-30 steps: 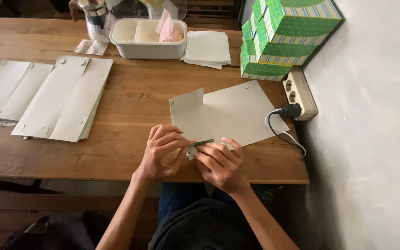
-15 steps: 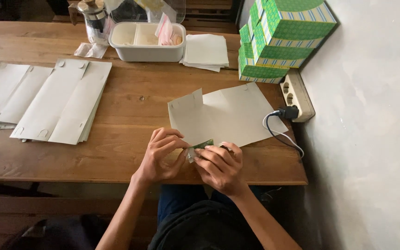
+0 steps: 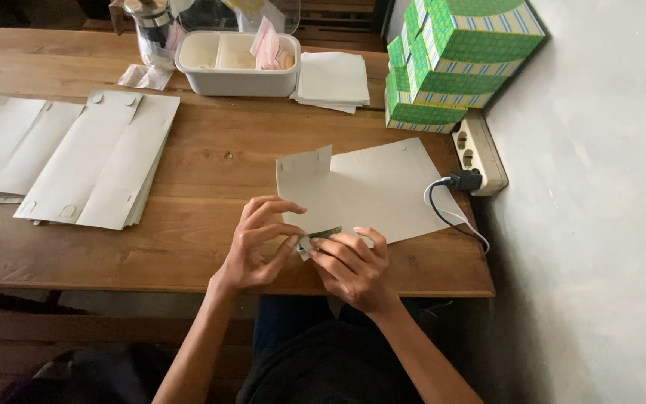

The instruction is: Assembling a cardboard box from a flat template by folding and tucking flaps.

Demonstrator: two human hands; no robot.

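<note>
A flat grey cardboard box blank lies on the wooden table in front of me, one panel folded up at its left. My left hand and my right hand meet at its near edge. Both pinch a small flap of the blank whose green printed side shows between the fingertips.
Stacks of flat grey blanks lie at the left. A white tub, a glass jar and a pile of white sheets stand at the back. Green striped boxes are stacked at the back right beside a power strip with a plugged cable.
My hands have stayed at the near edge of the blank, fingers shifting slightly on the flap. The view has tilted a little.
</note>
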